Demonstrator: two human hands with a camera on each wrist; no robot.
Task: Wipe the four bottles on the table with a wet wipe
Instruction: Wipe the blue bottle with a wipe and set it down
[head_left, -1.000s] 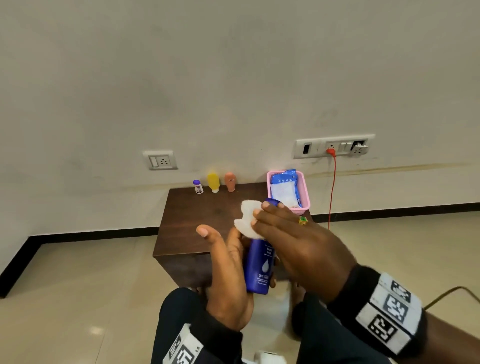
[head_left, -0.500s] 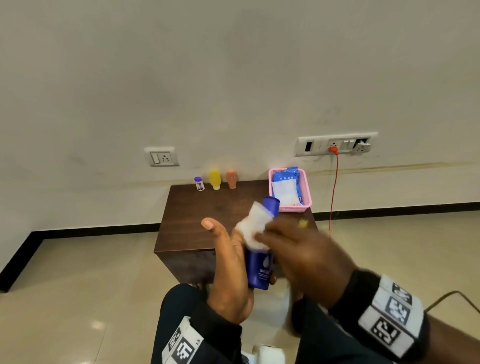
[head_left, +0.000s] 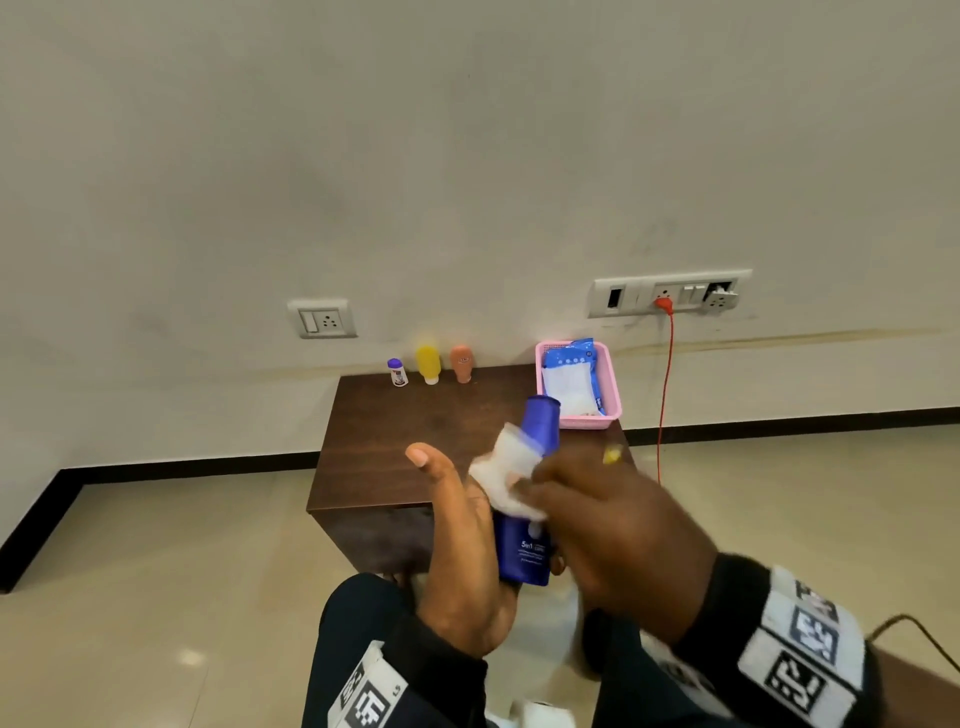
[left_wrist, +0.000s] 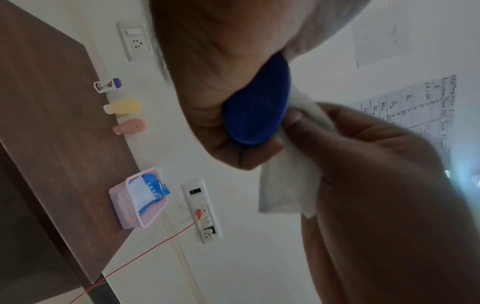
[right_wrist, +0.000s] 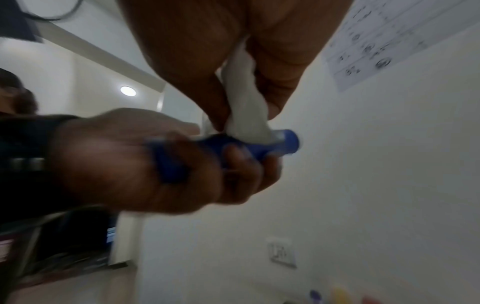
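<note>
My left hand (head_left: 462, 540) grips the lower body of a blue bottle (head_left: 525, 553), held upright in front of the brown table (head_left: 395, 447). My right hand (head_left: 561, 493) pinches a white wet wipe (head_left: 501, 475) and presses it on the bottle's upper body, just under the blue cap. In the left wrist view the wipe (left_wrist: 291, 185) hangs beside the bottle (left_wrist: 259, 109). In the right wrist view the wipe (right_wrist: 246, 115) touches the bottle (right_wrist: 233, 148). A small purple-capped bottle (head_left: 397, 372), a yellow bottle (head_left: 428, 364) and an orange bottle (head_left: 461, 362) stand at the table's back edge.
A pink basket (head_left: 615, 400) holding a blue wipes pack (head_left: 571, 371) sits on the table's back right corner. A red cable (head_left: 666, 384) hangs from the wall socket (head_left: 670, 293) to the right of the table. My dark-clothed knees are below the hands.
My right hand has slid the wipe down from the cap onto the bottle's upper body, so the cap now shows. My left hand keeps its grip.
</note>
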